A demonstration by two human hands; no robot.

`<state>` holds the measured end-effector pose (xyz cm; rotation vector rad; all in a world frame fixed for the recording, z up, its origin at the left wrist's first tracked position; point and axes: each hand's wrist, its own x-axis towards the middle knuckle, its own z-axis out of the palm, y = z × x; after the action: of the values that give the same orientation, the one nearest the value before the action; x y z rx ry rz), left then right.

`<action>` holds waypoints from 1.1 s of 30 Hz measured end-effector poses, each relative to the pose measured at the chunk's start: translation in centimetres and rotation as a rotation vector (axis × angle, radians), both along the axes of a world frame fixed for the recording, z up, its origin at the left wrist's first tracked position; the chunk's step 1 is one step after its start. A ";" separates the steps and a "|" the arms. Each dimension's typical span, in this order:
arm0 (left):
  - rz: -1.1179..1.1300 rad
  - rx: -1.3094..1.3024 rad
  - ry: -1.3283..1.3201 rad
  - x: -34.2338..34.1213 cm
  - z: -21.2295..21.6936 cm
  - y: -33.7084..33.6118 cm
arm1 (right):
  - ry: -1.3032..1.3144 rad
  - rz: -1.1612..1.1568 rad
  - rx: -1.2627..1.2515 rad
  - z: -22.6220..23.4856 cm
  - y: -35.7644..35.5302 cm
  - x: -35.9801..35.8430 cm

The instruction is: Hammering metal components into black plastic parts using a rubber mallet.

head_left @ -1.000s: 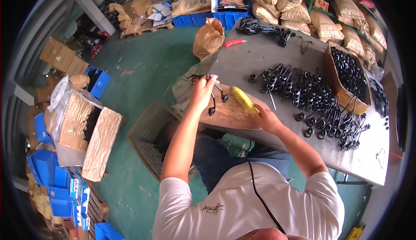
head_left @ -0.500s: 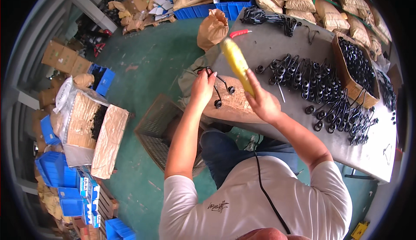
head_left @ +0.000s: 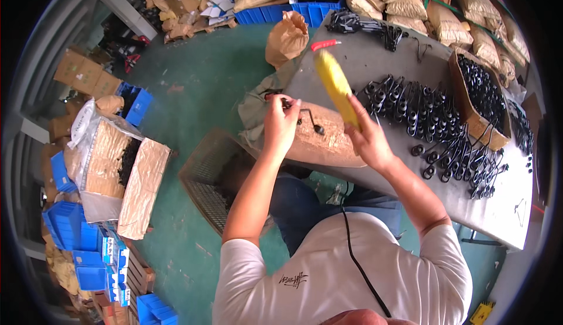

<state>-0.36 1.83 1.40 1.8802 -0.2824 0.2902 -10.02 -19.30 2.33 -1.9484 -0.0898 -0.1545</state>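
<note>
My left hand (head_left: 280,127) is closed on a black bent rod (head_left: 307,113) with a round black end piece, over the near left corner of the table. Part of the rod is hidden by the fingers. Fingers wrapped round its lower end, my right hand (head_left: 370,143) grips a long yellow tool (head_left: 335,82) tilted up to the left; its far end is blurred and its exact kind does not show. Beneath both hands lies a brown wooden-looking board (head_left: 331,152) with a worn surface. The rod and the yellow tool are apart.
Rows of black rods with round ends (head_left: 410,111) cover the right of the grey table (head_left: 363,61), beside a carton (head_left: 469,120) of black parts. A red-handled tool (head_left: 324,45) lies at the far edge. A plastic crate (head_left: 202,175) stands left of my legs.
The black rod has turned in my left hand, so its end pieces sit differently. My right hand and the yellow tool have shifted slightly right and nearer.
</note>
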 end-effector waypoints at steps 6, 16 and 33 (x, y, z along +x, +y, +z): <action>-0.017 0.232 -0.113 0.2 -1.7 -1.0 | -0.254 -0.108 -0.130 -1.7 1.9 0.1; 0.026 0.177 -0.033 -1.0 -1.4 -0.9 | -0.073 -0.048 -0.445 -14.5 0.0 3.8; 0.523 0.841 0.165 -0.6 -5.6 19.1 | 0.340 -0.721 -0.710 -9.7 -17.2 13.6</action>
<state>-0.93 20.89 -4.20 2.7854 0.2599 0.3999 3.60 -36.47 -7.39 -2.6035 0.9000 -0.2864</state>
